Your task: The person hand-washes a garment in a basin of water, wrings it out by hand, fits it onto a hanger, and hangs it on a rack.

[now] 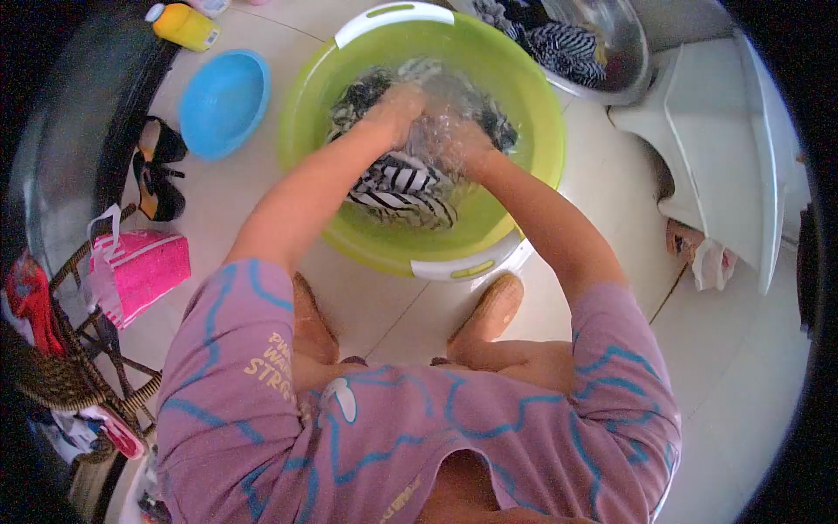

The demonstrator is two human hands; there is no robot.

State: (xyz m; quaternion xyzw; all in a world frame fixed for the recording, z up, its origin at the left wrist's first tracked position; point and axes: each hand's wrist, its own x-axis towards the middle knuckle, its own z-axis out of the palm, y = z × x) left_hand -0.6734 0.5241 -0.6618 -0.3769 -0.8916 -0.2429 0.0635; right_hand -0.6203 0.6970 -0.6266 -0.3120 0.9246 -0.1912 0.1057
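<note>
A large green tub (pixel 301 131) with white handles stands on the floor, holding water and black-and-white striped clothes (pixel 406 188). My left hand (pixel 403 109) reaches down among the wet clothes near the tub's middle. Close beside it, my right hand (pixel 463 144) is in the splashing water, also at the clothes. Spray and blur cover the fingers of both hands, so their grip does not show.
A blue basin (pixel 225 105) and a yellow bottle (pixel 185 26) are at the upper left, above black shoes (pixel 159 179) and a pink bag (pixel 153 271). A metal basin (pixel 630 52) with more clothes stands at the upper right, near a white plastic stool (pixel 716 131).
</note>
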